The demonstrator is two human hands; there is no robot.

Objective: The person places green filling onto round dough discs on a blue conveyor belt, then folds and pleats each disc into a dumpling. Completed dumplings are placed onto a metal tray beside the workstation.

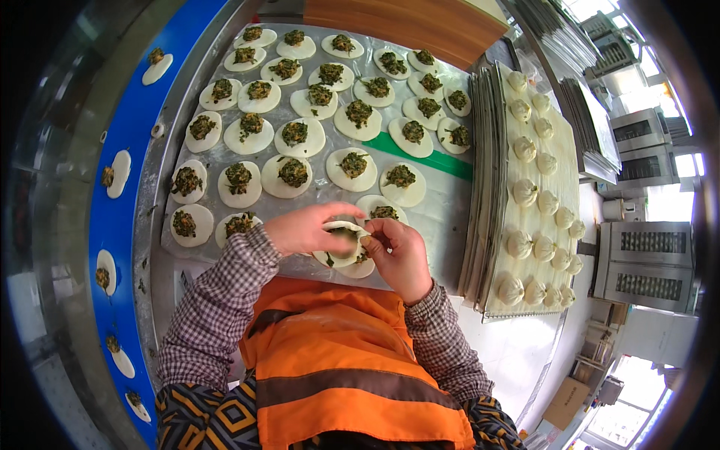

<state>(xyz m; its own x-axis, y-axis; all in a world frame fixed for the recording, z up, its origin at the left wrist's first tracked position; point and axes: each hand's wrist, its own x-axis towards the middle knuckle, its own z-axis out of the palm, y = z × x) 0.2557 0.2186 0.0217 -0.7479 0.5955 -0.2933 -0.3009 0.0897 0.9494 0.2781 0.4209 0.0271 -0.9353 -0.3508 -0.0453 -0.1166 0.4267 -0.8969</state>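
Observation:
Between my two hands is a round white dough wrapper (342,260) with dark green filling on it, close to the table's near edge. My left hand (311,229) curls round its left and far side, with the thumb blurred over the filling. At its right rim my right hand (397,255) pinches the dough between thumb and fingers. Another filled wrapper (358,271) lies partly hidden beneath it. Many more flat wrappers topped with green and brown filling (293,172) are spread over the metal table (300,206).
At the left, a blue conveyor belt (112,232) carries several wrappers with filling. On the right, pleated buns (525,192) stand in rows on a tray (495,292) atop a stack of trays. A wooden board (409,26) lies at the far edge; metal cabinets (649,262) stand beyond.

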